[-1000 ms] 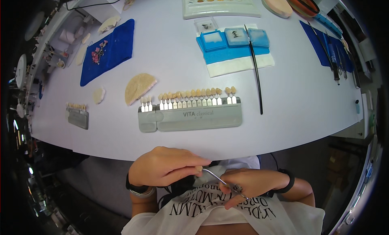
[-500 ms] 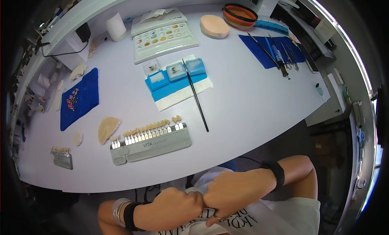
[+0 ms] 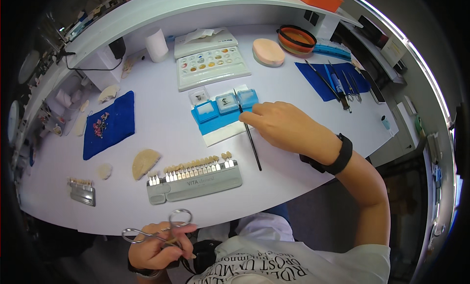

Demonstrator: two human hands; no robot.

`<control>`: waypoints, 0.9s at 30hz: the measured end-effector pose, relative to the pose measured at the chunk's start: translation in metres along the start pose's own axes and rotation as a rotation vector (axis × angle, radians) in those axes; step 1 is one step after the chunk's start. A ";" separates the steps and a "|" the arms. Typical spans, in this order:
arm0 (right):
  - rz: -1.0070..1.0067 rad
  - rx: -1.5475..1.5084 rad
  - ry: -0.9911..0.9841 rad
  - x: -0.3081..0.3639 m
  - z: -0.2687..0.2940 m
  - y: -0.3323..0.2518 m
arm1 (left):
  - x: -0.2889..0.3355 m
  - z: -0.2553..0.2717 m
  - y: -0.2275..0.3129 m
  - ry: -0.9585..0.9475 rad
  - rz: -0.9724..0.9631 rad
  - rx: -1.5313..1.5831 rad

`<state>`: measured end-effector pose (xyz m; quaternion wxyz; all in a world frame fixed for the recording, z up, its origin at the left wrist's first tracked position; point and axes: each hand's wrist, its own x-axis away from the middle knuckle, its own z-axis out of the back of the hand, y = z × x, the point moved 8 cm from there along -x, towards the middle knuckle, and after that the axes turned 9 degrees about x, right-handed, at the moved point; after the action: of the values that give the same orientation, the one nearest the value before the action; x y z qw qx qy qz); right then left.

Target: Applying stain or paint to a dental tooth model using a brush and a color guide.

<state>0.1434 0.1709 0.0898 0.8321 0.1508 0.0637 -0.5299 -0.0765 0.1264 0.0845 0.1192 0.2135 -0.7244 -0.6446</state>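
My left hand is closed around ring-handled metal forceps, low in front of my body by the table's front edge. The two finger loops stick up above the hand, and the jaws are mostly hidden. My right hand reaches over the table with fingers pinched at a thin black brush. The brush lies aslant, its tip end resting on small blue-lidded boxes. These boxes sit on a blue and white cloth. Nearer me lies a grey tooth shade guide with a row of tooth-shaped tabs.
Behind the boxes stands a white palette of coloured pastes. A round sponge-like pad and an orange bowl are at the back. Tools lie on a blue cloth at right. Another blue cloth holds small pink pieces at left.
My hands have parted from in front of my body. The right has moved forward to the brush; the left has moved left, showing the forceps clearly. The view has shifted slightly.
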 end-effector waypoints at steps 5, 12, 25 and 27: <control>0.138 0.151 -0.037 -0.006 -0.031 -0.007 | 0.020 0.031 -0.015 0.263 -0.243 0.336; 0.025 0.195 0.133 0.005 0.009 -0.005 | 0.029 0.072 -0.034 0.650 -0.383 0.274; -0.272 -0.319 0.054 0.054 0.001 -0.096 | 0.000 0.019 -0.066 0.416 -0.040 0.393; -0.301 -0.318 0.043 0.056 -0.008 -0.092 | -0.007 0.005 -0.070 0.362 -0.012 0.347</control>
<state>0.0851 0.0887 0.0505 0.7555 0.0179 0.1861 -0.6280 -0.0612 0.1287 0.0160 0.2050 0.3469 -0.7897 -0.4626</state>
